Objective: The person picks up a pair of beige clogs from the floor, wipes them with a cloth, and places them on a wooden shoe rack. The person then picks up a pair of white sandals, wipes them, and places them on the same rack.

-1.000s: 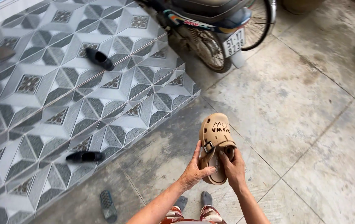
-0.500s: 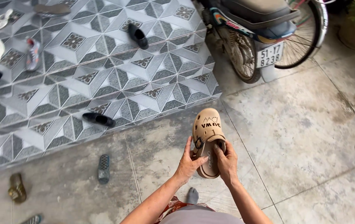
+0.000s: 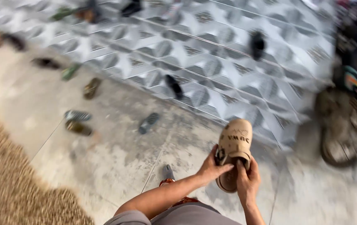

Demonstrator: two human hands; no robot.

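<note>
A tan clog [image 3: 233, 150] is held in both hands above the concrete floor [image 3: 116, 158], toe pointing away from the person. The left hand [image 3: 212, 168] is closed on the clog's left side near the strap, its fingers laid across the edge. The right hand [image 3: 248, 180] is closed on the heel end from the right, with the thumb set inside the opening. The clog is thus clasped between the two hands, just in front of the body.

Below the hands, a grey-socked foot [image 3: 168, 172] is seen on the floor. Scattered footwear is spread over the ground: a dark sandal [image 3: 149, 122] near the step, a black shoe [image 3: 174, 86] and another black shoe [image 3: 257, 44] on the patterned tiles [image 3: 211, 54], and a pair of slippers [image 3: 77, 121] further left. A motorbike wheel [image 3: 341, 127] is seen at the right, blurred. A brown mat [image 3: 7, 179] is seen at the lower left. The whole view is smeared by motion.
</note>
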